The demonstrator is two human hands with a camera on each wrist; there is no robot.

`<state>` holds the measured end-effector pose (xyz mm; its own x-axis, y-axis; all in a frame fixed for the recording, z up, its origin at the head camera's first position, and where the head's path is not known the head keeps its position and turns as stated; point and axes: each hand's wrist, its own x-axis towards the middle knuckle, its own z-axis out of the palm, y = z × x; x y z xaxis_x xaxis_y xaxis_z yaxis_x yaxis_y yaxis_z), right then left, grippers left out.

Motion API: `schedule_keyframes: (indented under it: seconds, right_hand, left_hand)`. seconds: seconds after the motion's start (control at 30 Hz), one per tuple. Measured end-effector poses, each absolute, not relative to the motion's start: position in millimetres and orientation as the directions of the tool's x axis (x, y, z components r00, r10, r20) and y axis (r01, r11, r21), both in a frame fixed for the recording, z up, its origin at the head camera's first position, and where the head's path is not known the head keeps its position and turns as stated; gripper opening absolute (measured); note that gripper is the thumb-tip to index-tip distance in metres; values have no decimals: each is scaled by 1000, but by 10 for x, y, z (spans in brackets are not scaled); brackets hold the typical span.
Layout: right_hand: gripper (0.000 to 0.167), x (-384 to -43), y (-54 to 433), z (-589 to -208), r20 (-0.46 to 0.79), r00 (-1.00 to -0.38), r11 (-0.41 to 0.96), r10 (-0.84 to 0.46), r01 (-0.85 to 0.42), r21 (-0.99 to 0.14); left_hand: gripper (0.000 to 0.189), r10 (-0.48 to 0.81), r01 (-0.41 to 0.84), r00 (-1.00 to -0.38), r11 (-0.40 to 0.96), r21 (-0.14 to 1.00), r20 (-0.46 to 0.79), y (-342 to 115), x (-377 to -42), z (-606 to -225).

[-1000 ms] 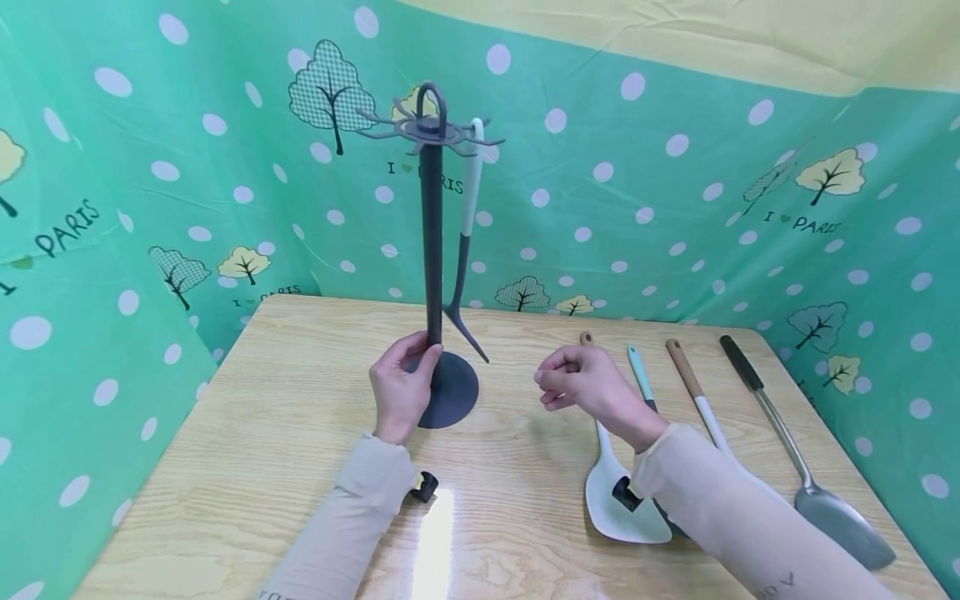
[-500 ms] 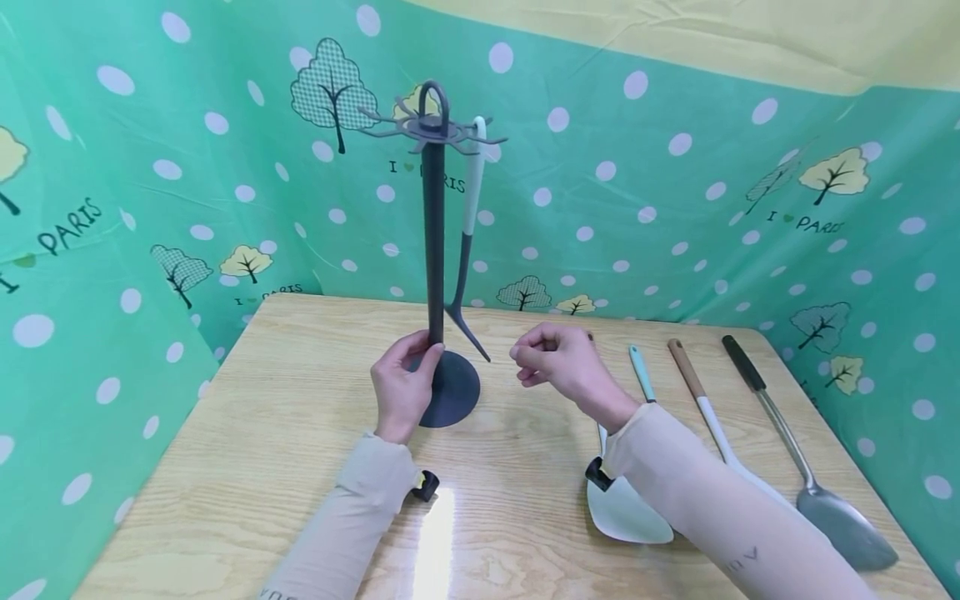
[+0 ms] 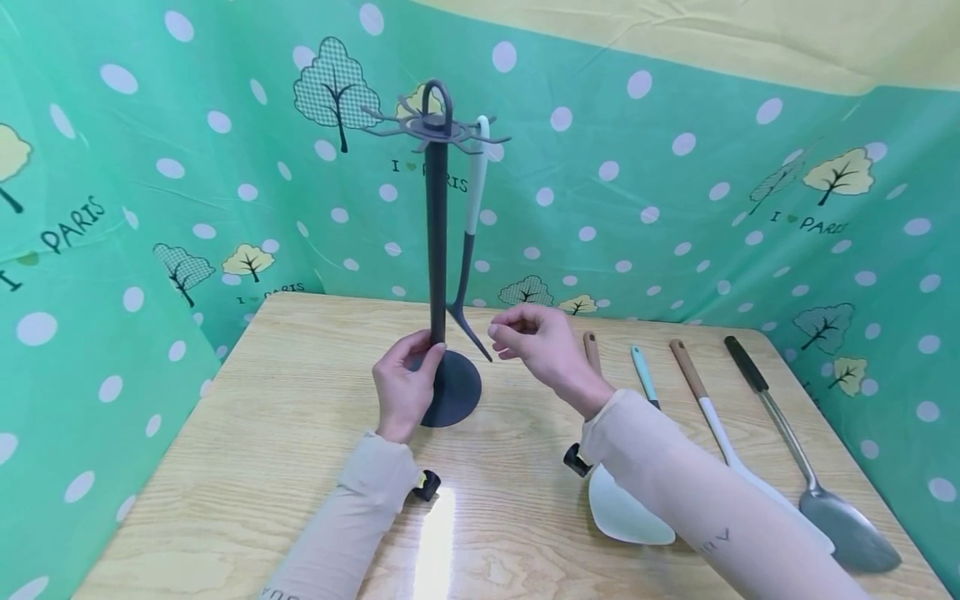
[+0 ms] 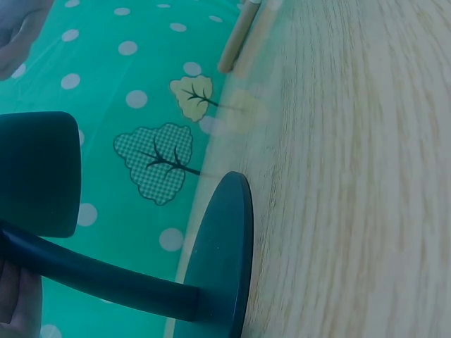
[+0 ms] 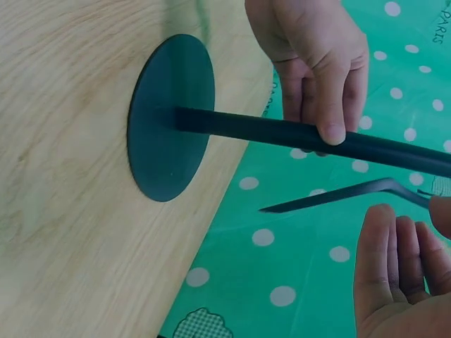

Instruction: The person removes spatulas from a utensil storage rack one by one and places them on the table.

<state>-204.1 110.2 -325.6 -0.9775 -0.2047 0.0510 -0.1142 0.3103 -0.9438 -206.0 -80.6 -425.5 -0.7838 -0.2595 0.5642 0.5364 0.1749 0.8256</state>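
A dark utensil rack (image 3: 437, 233) with a round base (image 3: 459, 393) stands on the table, hooks fanning out at its top. Low on the pole, my left hand (image 3: 405, 382) pinches it between thumb and fingers. From a right-side hook hangs a turner (image 3: 477, 183) with a pale handle and dark shaft. Its flat black blade (image 4: 35, 176) fills the left edge of the left wrist view. My right hand (image 3: 549, 346) hovers just right of that blade, fingers loosely bent and holding nothing. In the right wrist view, its fingers (image 5: 373, 260) lie beside the turner's bend.
On the table's right side lie a white-headed spatula (image 3: 630, 510) with a brown handle, a mint-handled utensil (image 3: 643, 372), another brown-handled white utensil (image 3: 712, 425) and a metal turner (image 3: 847, 529) with a black handle. A green dotted cloth (image 3: 600, 208) hangs behind the table.
My right hand has moved left and slightly up, from above the utensils on the table to beside the hanging turner. My left hand keeps its grip on the pole.
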Motion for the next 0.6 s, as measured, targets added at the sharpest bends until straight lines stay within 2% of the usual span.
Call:
schedule_keyframes:
  seconds: [0.23,0.47,0.6]
  right_hand:
    - [15,-2085,972,-3180,114,-976,316,-184,-168,-934]
    - [23,-2134,853,-3092,159,-972,354,-170,-211,-911]
    - [36,-2174,802,-3051,146,-969,347,-198,-209,-914]
  left_hand:
    - [23,-267,530,-786,175,830,558,-825,-2146,-4392]
    - [23,-265,519,-794,177,837,548,-828,-2140,-4395]
    - [23,-264,525,-788,182,831,556,-817,-2126,-4360]
